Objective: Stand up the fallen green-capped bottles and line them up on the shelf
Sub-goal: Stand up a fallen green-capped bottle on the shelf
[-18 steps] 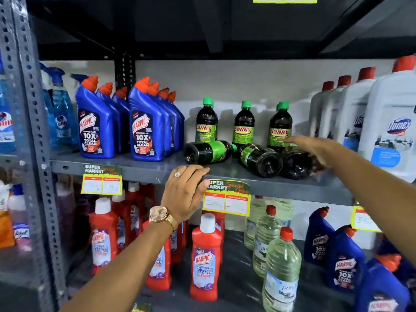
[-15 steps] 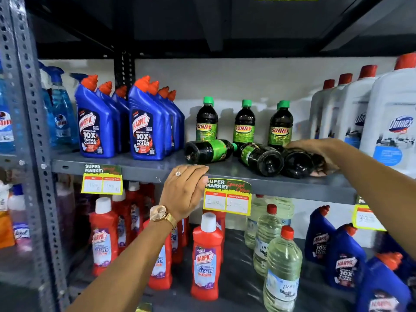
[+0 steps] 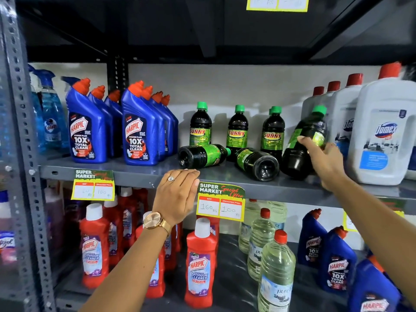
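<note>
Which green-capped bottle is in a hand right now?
The rightmost dark bottle, tilted in the right hand beside the white jugs. Two others lie flat, untouched.

shop | price tags (image 3: 220,202) | steel shelf (image 3: 135,174) | stocked cleaner bottles (image 3: 139,131)

Worn on the head, facing forward, close to the shelf (image 3: 139,174), just above both reaching hands.

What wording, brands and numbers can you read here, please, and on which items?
"SUNNY": upright green-capped bottles
"HARPIC 10X TOTAL CLEAN": blue bottles
"Domex": white jug
"HARPIC BATHROOM CLEANER": red bottles
"SUPER MARKET Special Offer", "160", "100": price tag
Small print on every label: unreadable.
</note>
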Motion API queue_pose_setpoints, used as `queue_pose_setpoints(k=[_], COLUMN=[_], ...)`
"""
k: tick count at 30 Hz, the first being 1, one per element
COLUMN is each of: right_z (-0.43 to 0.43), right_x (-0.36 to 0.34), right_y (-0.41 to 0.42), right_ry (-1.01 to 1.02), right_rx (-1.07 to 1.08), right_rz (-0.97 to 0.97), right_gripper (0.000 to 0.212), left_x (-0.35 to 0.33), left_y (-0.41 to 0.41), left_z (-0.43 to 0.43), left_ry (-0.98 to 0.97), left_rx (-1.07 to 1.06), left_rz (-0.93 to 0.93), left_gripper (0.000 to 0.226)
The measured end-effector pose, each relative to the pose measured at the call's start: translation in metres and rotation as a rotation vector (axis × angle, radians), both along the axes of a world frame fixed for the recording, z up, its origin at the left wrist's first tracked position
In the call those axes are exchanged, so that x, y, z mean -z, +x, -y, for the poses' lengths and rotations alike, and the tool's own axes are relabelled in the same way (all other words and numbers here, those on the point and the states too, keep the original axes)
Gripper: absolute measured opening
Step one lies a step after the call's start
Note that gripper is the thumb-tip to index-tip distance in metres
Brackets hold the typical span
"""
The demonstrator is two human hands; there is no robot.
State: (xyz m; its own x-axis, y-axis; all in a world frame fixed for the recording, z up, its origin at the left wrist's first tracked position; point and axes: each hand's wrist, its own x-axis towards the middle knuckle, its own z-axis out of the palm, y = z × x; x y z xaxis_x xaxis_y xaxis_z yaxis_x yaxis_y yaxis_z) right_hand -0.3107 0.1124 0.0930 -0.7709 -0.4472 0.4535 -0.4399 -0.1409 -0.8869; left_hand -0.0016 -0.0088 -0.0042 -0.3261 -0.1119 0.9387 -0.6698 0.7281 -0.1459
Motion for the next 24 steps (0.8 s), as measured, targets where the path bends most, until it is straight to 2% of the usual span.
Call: queue_pose_setpoints(k=[4,6,9,13,15,17,19,20,22,24], right_z=[0.004,0.007,0.007,0.007,0.006,0.008,0.01,0.011,0.011,0.011], right_x=[0.001,0.002,0.003,0.005,0.007,0.008,0.008,0.008,0.008,0.008], right_y=[0.003,0.004,0.003,-0.006,-0.011,-0.014,-0.013,-0.012,-0.008,-0.008], right_ry=[0.058,0.076,0.09,0.117,0.12,0.139,0.191,0.206,0.201,0.199], right_rx=[0.112,0.09,-0.004,-0.316,-0.318,-0.263,-0.133,-0.097,-0.156,-0.256], right_rz=[-0.304,-0.335,-0.254,-0.127,-0.055,-0.056,-0.177,-0.219,-0.178,-0.129], right_gripper=[0.071,0.069,0.068,0.016,0.014,0.035,0.068,0.074,0.058,0.024], left_x=[-0.002,-0.002,-0.001,-0.001,-0.001,-0.001,-0.001,0.0,0.0,0.0], left_y=[0.002,0.002,-0.001,-0.001,-0.002,-0.003,-0.004,-0.005,-0.004,-0.004], left_z=[0.0,-0.001,-0.004,-0.007,-0.008,-0.009,-0.01,-0.01,-0.011,-0.011], left_ry=[-0.007,0.008,0.041,0.069,0.079,0.089,0.099,0.102,0.107,0.109], left_rx=[-0.002,-0.013,-0.026,-0.025,-0.024,-0.026,-0.027,-0.027,-0.028,-0.027], left_rz=[0.017,0.017,0.005,-0.003,-0.008,-0.015,-0.022,-0.025,-0.034,-0.036], left_gripper=[0.037,0.037,0.037,0.038,0.038,0.038,0.038,0.038,0.039,0.039])
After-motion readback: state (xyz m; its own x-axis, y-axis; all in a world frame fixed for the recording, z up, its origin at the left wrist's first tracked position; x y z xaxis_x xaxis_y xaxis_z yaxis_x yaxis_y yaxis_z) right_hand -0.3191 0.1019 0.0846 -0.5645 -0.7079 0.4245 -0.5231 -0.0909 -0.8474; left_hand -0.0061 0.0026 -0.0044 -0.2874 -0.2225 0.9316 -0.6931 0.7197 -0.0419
